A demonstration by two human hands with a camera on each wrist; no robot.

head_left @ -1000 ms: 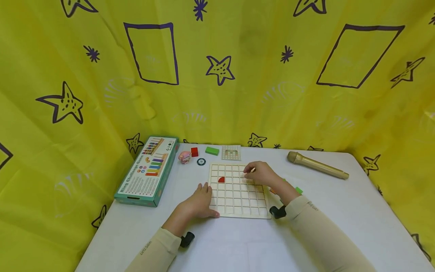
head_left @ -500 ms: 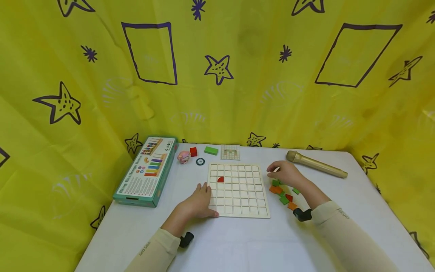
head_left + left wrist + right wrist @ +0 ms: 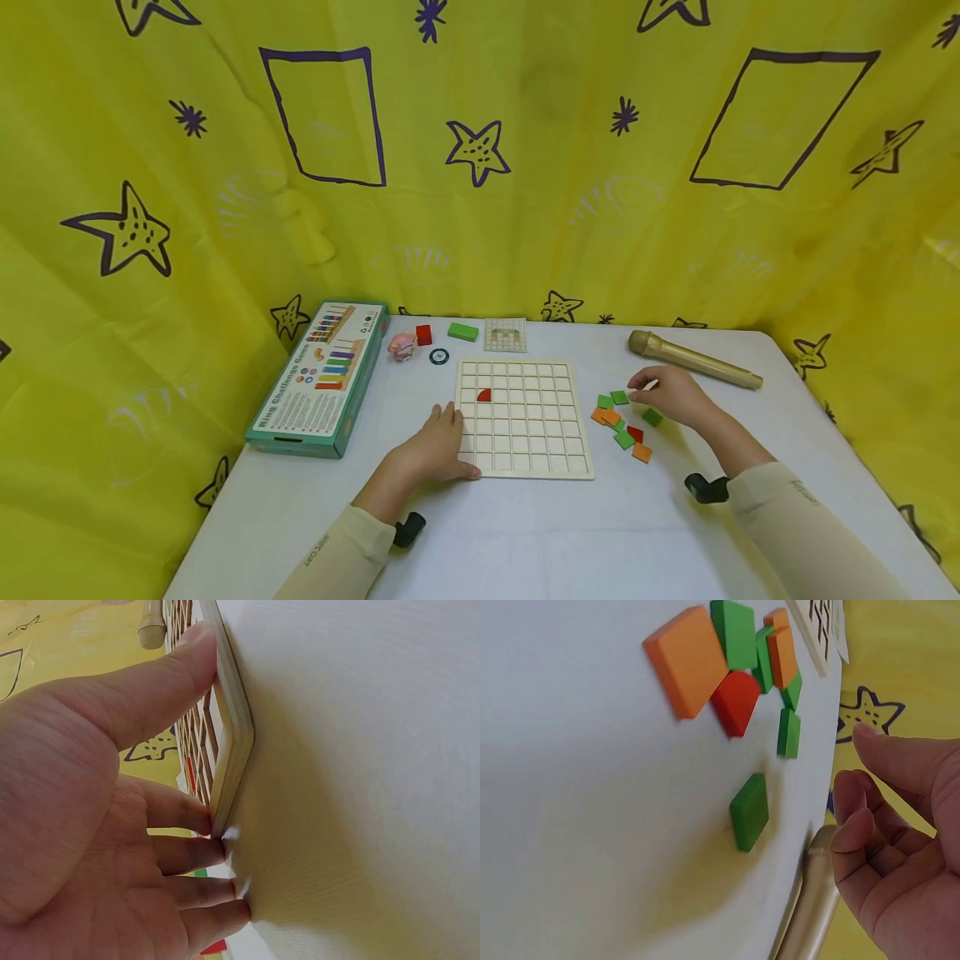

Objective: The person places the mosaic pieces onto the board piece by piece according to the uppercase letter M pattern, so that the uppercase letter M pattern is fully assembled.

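A pale square grid board [image 3: 525, 440] lies on the table with a red quarter-circle piece [image 3: 484, 395] in one of its upper left cells. My left hand [image 3: 431, 447] steadies the board's near left corner. In the left wrist view its thumb [image 3: 196, 649] lies on the rim, and its fairly straight fingers [image 3: 187, 855] reach along the side to the tabletop. Just over the loose pieces hovers my right hand [image 3: 675, 395], fingers loosely bent with nothing between them. A green square tile [image 3: 750, 812] lies below it, near a red piece [image 3: 736, 703] and an orange tile [image 3: 686, 661].
Behind the board are a pattern card [image 3: 506, 335], a green block [image 3: 462, 332], a red block [image 3: 423, 335], a round dark chip [image 3: 439, 357] and a pink figurine [image 3: 402, 346]. A game box [image 3: 318, 379] stands left; a gold microphone [image 3: 695, 359] lies back right.
My right hand has moved right, from over the board to above the loose pieces, which are now uncovered. The left hand keeps its place on the board.
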